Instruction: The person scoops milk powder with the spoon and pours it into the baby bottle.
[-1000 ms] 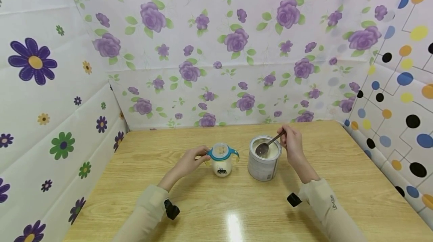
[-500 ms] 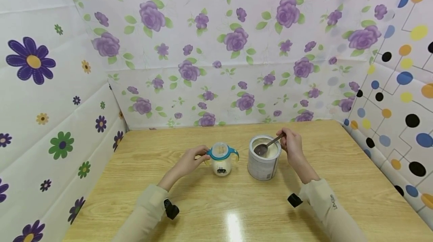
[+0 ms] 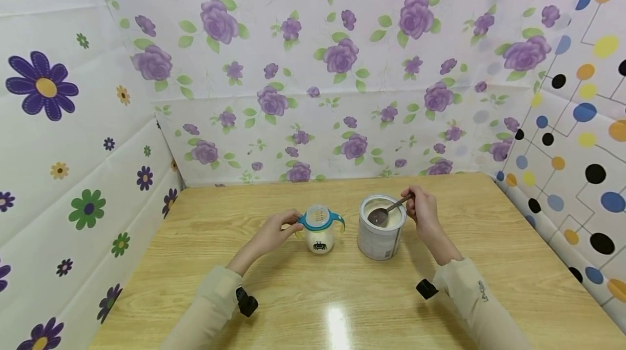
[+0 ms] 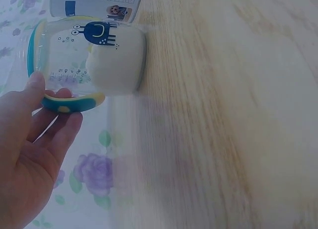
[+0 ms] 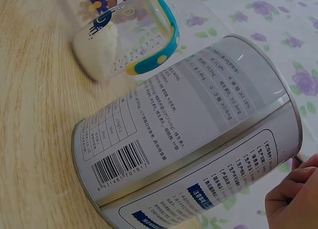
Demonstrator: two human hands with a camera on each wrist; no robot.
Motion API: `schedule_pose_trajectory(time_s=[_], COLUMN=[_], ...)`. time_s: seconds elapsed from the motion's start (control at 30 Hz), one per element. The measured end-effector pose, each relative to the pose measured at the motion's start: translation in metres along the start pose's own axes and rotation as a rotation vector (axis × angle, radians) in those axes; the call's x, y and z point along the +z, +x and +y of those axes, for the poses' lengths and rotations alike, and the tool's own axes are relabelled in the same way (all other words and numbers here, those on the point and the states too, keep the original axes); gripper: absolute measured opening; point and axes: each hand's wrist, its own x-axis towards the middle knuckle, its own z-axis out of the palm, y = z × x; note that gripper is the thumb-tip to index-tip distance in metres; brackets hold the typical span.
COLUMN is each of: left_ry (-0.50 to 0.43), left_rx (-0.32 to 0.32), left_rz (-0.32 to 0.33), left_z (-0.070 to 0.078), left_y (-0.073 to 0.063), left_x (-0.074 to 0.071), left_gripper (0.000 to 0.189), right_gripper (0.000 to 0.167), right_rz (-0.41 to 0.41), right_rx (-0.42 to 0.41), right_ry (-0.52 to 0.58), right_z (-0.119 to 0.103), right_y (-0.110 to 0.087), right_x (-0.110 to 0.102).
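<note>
A clear baby bottle point(image 3: 320, 238) with a blue collar, two handles and pale powder inside stands on the table. My left hand point(image 3: 276, 233) grips its left handle point(image 4: 72, 104), thumb by the collar and fingers curled beneath. To the right stands an open milk powder can point(image 3: 379, 238), its printed side and barcode filling the right wrist view. My right hand point(image 3: 423, 208) pinches the handle of a dark spoon point(image 3: 379, 216), whose bowl is tilted inside the can's mouth over the cream-coloured powder. In the right wrist view the can hides the spoon's bowl.
The wooden table point(image 3: 293, 295) ends at a flower-print cloth point(image 3: 313, 100) behind. Patterned cloths also stand at the left and right. A black wrist camera point(image 3: 246, 302) is strapped to each sleeve.
The spoon's bowl has shifted slightly left within the can, and my right hand has come down a little. My left hand keeps its grip on the bottle handle, and the bottle stays in place.
</note>
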Motion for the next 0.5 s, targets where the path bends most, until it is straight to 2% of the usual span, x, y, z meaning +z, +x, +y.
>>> schedule_pose_trajectory(time_s=[0.2,0.5], left_ry=[0.001,-0.008], left_rx=[0.009,0.009], left_rz=[0.003,-0.002], left_z=[-0.001,-0.002], left_y=[0.000,-0.001], left_x=[0.000,0.000], left_gripper=[0.014,0.013], right_gripper=[0.040,0.042], right_rz=[0.017,0.021], right_rx=[0.012,0.012], right_ry=[-0.002,0.008], right_z=[0.006,-0.008], right_y=[0.008,-0.007], right_x=[-0.005,0.000])
